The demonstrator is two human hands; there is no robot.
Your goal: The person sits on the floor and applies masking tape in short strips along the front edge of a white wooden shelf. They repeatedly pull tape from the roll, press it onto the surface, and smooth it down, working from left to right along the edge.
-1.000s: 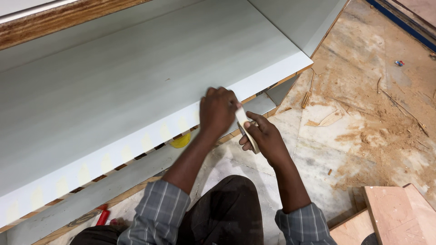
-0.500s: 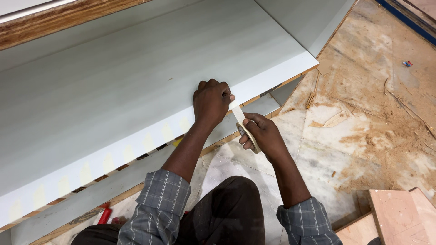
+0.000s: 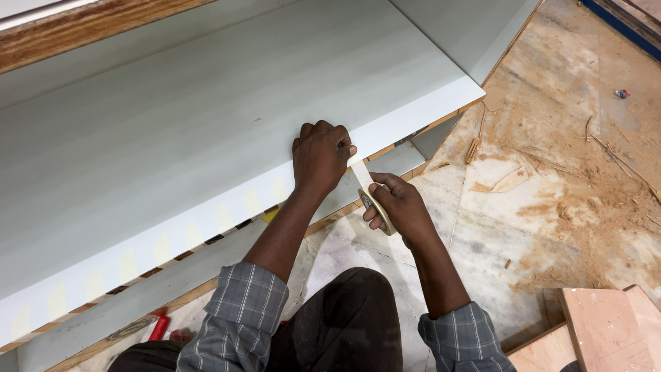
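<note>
A large white laminated panel lies flat across the view, its near edge dotted with several pale tape pieces. My left hand presses down on that edge, pinning the end of a strip of cream masking tape. My right hand grips the tape roll just below the edge, with the strip stretched between the two hands. A second white board with a wooden edge lies under the panel.
A second white panel sits at the upper right. Wood chips and sawdust litter the marble floor on the right. Plywood pieces lie at the lower right. A red-handled tool rests near my left knee. A wooden beam runs along the top left.
Both hands have held almost still at the panel's edge. The left hand stays pressed on the tape end and the right keeps the roll pulled back.
</note>
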